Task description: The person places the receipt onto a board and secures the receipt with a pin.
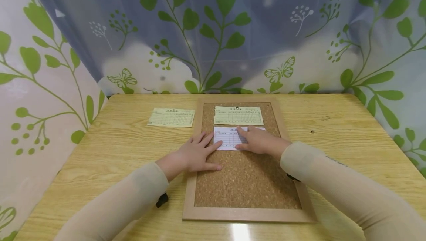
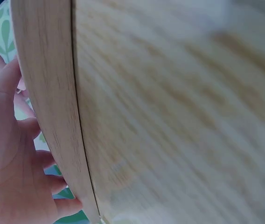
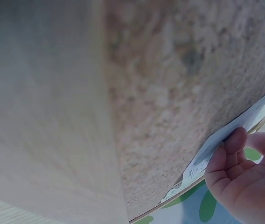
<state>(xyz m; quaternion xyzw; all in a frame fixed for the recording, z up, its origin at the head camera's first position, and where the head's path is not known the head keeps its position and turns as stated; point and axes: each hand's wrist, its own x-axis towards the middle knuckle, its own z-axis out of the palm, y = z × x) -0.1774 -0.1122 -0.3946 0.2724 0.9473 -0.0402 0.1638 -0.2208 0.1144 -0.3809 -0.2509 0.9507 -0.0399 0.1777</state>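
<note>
A white printed form slip (image 1: 223, 139) lies on the upper part of the framed corkboard (image 1: 246, 181), just below a pale yellow form slip (image 1: 238, 116). My left hand (image 1: 199, 154) rests across the board's left frame with fingers spread, its index fingertip on the slip's left part. From the right, my right hand (image 1: 257, 140) presses on the same slip with thumb and finger apart, covering much of its right half. In the right wrist view, bent fingertips (image 3: 235, 140) touch the slip's edge (image 3: 207, 154). Whatever lies under that palm is hidden in the head view.
Another yellow slip (image 1: 171, 118) lies on the wooden table (image 1: 126, 137) left of the board. A small metal tack (image 1: 237, 108) sits at the top of the board's yellow slip. One small round metal piece (image 1: 312, 132) lies on the table to the right. A leaf-patterned curtain (image 1: 233, 48) hangs behind.
</note>
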